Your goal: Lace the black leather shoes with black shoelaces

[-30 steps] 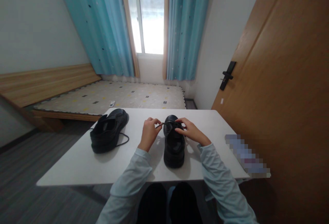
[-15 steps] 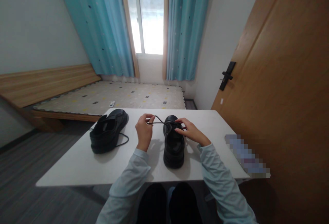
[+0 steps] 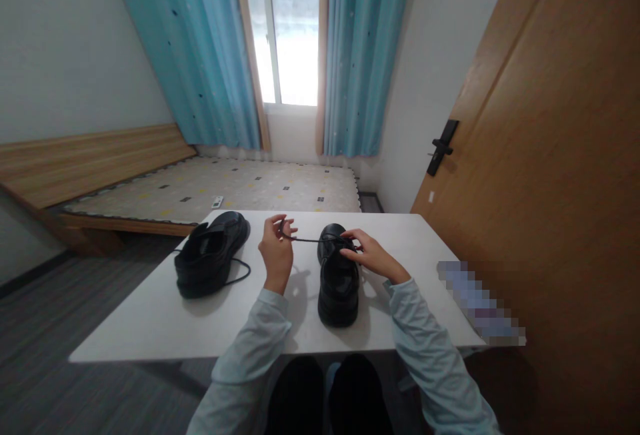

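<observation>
A black shoe (image 3: 339, 295) stands on the white table in front of me, its toe pointing away. From its lacing a dark shoelace (image 3: 310, 240) stretches left, almost level, to my left hand (image 3: 277, 252). That hand is raised beside the shoe, with the lace caught at its thumb and forefinger and the other fingers partly spread. My right hand (image 3: 373, 255) rests against the shoe's right side, thumb and fingers gripping the upper near the tongue. The fingertips are partly lost against the black material.
A second black shoe (image 3: 213, 255), its lace trailing, stands at the table's left. The white table (image 3: 395, 315) has a blurred flat item (image 3: 477, 302) on its right edge. Beyond are a bed (image 3: 260, 185) with a small white device (image 3: 217, 202), and a wooden door (image 3: 545, 155) at right.
My left hand has moved slightly left and its fingers have loosened. The lace, looped in two strands before, now runs as one straighter line. My right hand and the shoe stay put.
</observation>
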{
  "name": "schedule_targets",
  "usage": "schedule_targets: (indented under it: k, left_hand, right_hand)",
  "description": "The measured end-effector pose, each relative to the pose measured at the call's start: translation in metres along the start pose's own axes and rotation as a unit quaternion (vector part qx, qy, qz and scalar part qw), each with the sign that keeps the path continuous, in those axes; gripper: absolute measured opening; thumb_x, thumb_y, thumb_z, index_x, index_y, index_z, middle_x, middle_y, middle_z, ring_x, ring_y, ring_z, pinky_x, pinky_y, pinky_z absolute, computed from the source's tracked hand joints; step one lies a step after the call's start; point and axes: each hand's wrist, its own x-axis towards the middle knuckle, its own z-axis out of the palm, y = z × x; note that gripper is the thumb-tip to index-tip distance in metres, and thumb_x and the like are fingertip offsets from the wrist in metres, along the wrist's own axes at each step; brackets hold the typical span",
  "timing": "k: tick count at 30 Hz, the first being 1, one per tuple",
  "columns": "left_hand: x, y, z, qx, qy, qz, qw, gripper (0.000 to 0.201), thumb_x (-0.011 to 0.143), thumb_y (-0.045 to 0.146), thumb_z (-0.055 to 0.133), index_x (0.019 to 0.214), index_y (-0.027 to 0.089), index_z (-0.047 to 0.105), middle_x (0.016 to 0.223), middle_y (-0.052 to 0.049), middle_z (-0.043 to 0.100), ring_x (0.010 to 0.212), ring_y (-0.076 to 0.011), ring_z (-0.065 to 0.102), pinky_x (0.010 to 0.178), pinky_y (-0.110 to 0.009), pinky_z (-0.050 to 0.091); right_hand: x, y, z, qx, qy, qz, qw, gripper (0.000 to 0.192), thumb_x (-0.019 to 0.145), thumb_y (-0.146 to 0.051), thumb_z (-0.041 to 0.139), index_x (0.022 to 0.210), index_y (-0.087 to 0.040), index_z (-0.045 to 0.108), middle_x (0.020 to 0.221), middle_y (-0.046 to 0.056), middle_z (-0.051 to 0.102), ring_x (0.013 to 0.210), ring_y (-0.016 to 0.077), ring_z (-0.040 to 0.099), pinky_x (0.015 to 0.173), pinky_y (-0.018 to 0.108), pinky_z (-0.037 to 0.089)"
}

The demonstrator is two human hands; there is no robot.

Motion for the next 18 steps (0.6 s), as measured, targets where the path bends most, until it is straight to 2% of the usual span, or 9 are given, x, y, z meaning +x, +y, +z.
schedule_targets:
  k: [3,5,9,12,15,16,18]
  left_hand:
    - [0.001,-0.011,0.000,0.103,-0.060,0.018,0.993,0.049,0.073,-0.003,0.039,0.115,0.019,0.049,0.106,-0.009,0.067,0.080,-0.0143,0.068,0.072,-0.028,0.053]
    - [0.000,-0.016,0.000,0.170,-0.113,0.023,0.979,0.062,0.064,-0.009,0.036,0.117,0.019,0.050,0.104,-0.009,0.068,0.080,-0.0156,0.067,0.074,-0.029,0.052]
    - [-0.007,-0.019,-0.003,0.307,-0.179,0.045,0.934,0.063,0.065,-0.009,0.038,0.119,0.019,0.053,0.094,-0.011,0.069,0.084,-0.0219,0.066,0.075,-0.033,0.050]
    - [-0.008,-0.018,-0.005,0.380,-0.171,0.077,0.906,0.059,0.070,-0.007,0.038,0.122,0.016,0.054,0.098,-0.016,0.064,0.091,-0.0259,0.063,0.081,-0.039,0.049]
    - [-0.006,-0.012,-0.003,0.364,-0.131,0.100,0.917,0.052,0.075,-0.005,0.035,0.116,0.016,0.059,0.106,-0.017,0.059,0.099,-0.0273,0.058,0.087,-0.042,0.046]
    - [-0.005,-0.009,-0.002,0.331,-0.123,0.113,0.929,0.047,0.078,-0.002,0.034,0.113,0.016,0.060,0.107,-0.016,0.058,0.101,-0.0267,0.057,0.090,-0.042,0.045]
    - [-0.005,-0.003,0.002,0.242,-0.141,0.146,0.949,0.035,0.087,0.008,0.036,0.111,0.017,0.060,0.107,-0.013,0.060,0.104,-0.0244,0.057,0.094,-0.040,0.044]
  right_hand:
    - [0.001,0.000,0.000,0.005,-0.002,-0.002,1.000,0.035,0.082,-0.038,0.061,0.110,-0.017,0.058,0.111,0.010,0.061,0.105,0.0212,0.057,0.090,0.038,0.047]
    - [0.001,0.000,-0.001,0.008,0.003,-0.009,1.000,0.032,0.086,-0.040,0.055,0.109,-0.018,0.060,0.109,0.009,0.062,0.103,0.0205,0.058,0.091,0.037,0.046]
    - [0.004,0.002,-0.001,-0.001,0.027,-0.024,0.999,0.029,0.095,-0.033,0.039,0.100,-0.019,0.063,0.100,0.007,0.066,0.096,0.0183,0.060,0.091,0.035,0.045]
    - [0.005,0.006,0.000,-0.016,0.044,-0.023,0.999,0.021,0.090,-0.022,0.044,0.097,-0.018,0.064,0.099,0.007,0.067,0.095,0.0188,0.061,0.091,0.036,0.045]
    - [0.006,0.009,0.003,-0.024,0.059,-0.011,0.998,0.020,0.083,-0.011,0.048,0.095,-0.017,0.063,0.098,0.008,0.067,0.094,0.0192,0.062,0.088,0.036,0.047]
    - [0.006,0.009,0.003,-0.028,0.064,-0.008,0.998,0.020,0.082,-0.009,0.049,0.094,-0.017,0.062,0.096,0.008,0.066,0.092,0.0192,0.062,0.086,0.036,0.048]
    - [0.006,0.008,0.004,-0.039,0.072,-0.007,0.997,0.019,0.081,-0.008,0.050,0.091,-0.017,0.062,0.092,0.007,0.066,0.088,0.0190,0.062,0.083,0.035,0.049]
